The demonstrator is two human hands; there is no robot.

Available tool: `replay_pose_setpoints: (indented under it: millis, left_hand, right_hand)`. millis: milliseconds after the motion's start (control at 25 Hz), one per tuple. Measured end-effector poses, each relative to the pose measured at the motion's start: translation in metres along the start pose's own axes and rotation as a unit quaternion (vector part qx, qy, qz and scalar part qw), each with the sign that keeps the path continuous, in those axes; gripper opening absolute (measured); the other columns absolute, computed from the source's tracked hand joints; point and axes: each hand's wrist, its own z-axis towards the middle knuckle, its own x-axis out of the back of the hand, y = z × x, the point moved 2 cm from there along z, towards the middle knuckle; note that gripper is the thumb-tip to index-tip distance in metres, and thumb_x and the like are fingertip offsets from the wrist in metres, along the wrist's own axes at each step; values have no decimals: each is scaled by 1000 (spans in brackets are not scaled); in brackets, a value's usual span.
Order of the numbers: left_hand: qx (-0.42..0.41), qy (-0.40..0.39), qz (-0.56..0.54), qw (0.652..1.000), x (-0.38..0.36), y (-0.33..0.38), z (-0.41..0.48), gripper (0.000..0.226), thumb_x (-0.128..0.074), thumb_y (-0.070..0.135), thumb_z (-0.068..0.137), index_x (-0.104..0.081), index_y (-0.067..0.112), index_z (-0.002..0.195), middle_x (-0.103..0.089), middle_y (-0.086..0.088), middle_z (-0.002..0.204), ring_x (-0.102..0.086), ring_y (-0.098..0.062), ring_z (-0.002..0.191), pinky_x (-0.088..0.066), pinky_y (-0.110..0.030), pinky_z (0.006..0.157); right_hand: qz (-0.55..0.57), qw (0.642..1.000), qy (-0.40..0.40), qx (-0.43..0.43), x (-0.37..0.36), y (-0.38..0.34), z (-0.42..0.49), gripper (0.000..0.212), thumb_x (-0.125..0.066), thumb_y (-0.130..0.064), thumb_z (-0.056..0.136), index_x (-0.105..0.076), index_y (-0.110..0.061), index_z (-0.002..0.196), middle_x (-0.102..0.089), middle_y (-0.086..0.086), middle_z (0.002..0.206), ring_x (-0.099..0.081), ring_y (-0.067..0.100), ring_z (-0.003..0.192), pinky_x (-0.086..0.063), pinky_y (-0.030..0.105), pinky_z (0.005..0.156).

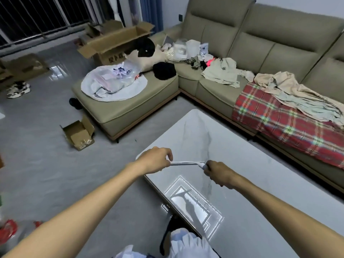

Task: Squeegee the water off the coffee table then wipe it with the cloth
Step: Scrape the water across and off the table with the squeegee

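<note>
A white squeegee (186,163) hangs blade-level just above the left part of the marble-look coffee table (260,183). My left hand (154,160) pinches the left end of its blade. My right hand (219,175) grips its handle at the right end. The glossy tabletop reflects a ceiling light near its front left edge. Water on the surface is too faint to make out. A pale cloth-like bundle (188,244) lies at the bottom of the view by the table's near edge.
A green corner sofa (214,86) wraps the far and right sides of the table, covered with clothes, bags and a red plaid blanket (279,123). Open cardboard boxes (78,135) and shoes (17,89) lie on the grey tiled floor to the left.
</note>
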Motion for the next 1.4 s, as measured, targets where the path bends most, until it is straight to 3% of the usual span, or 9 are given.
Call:
replay_pose_setpoints:
  millis: [120, 200, 360, 480, 680, 800, 1000, 1120, 1400]
  left_hand:
    - [0, -25, 4, 1000, 18, -21, 68, 20, -50, 19, 79, -57, 34, 91, -59, 7, 75, -67, -17, 80, -41, -27, 58]
    - [16, -38, -1, 999, 29, -40, 124, 20, -51, 18, 81, -60, 29, 96, -60, 6, 75, -68, -19, 78, -40, -25, 56]
    - [29, -41, -19, 999, 54, -58, 209, 25, -50, 19, 84, -61, 23, 105, -68, -2, 91, -66, -24, 89, -52, -35, 79]
    - [19, -31, -20, 999, 59, -73, 289, 28, -52, 22, 85, -61, 22, 112, -66, 0, 111, -61, -22, 102, -49, -34, 87]
    - [11, -63, 45, 997, -14, -133, 444, 39, -53, 20, 89, -47, 15, 127, -45, -5, 135, -45, -23, 124, -42, -34, 97]
    - [-36, -79, 116, 989, -69, -170, 521, 45, -51, 12, 84, -41, 12, 128, -23, -9, 148, -28, -25, 137, -38, -38, 104]
    - [-86, -78, 158, 981, -110, -204, 576, 46, -49, 8, 86, -35, 9, 131, 0, -22, 157, -2, -35, 147, -18, -38, 118]
    - [-109, -82, 160, 978, -120, -207, 589, 46, -48, 6, 89, -33, 6, 132, 8, -25, 157, 10, -34, 148, -6, -37, 121]
    - [-72, -152, 119, 979, -130, -205, 605, 53, -45, 6, 86, -28, 2, 136, 15, -29, 156, 18, -38, 146, -7, -42, 121]
  right_hand:
    - [50, 998, -7, -34, 3, -1, 70, 24, -42, -28, 98, -50, -10, 110, -59, 13, 96, -50, 23, 59, -39, 22, 43]
    - [81, 994, -27, -61, 5, 2, 128, 20, -44, -25, 96, -49, -9, 107, -62, 19, 107, -49, 26, 62, -40, 27, 50]
    - [114, 988, -1, -108, 38, -1, 204, 21, -42, -21, 96, -48, -10, 113, -60, 19, 106, -45, 22, 59, -30, 23, 43]
    - [152, 979, 46, -131, 67, 10, 268, 24, -41, -15, 95, -44, -8, 118, -58, 22, 103, -51, 28, 69, -37, 27, 51]
    - [59, 975, 145, -155, 49, 56, 392, 29, -40, -16, 97, -41, -10, 126, -63, 25, 103, -57, 40, 88, -43, 36, 67]
    - [17, 963, 218, -157, 53, 87, 475, 39, -40, -14, 96, -34, -16, 135, -63, 27, 101, -56, 44, 87, -39, 39, 69]
    - [28, 951, 257, -168, 74, 106, 590, 33, -36, -9, 88, -38, -18, 120, -59, 24, 97, -47, 39, 78, -33, 36, 63]
    - [24, 952, 249, -174, 73, 106, 628, 41, -34, -8, 89, -37, -22, 128, -55, 19, 95, -44, 37, 79, -35, 36, 65]
    - [-14, 962, 223, -160, 48, 103, 612, 56, -37, -8, 92, -28, -24, 144, -60, 26, 104, -53, 44, 86, -42, 40, 70]
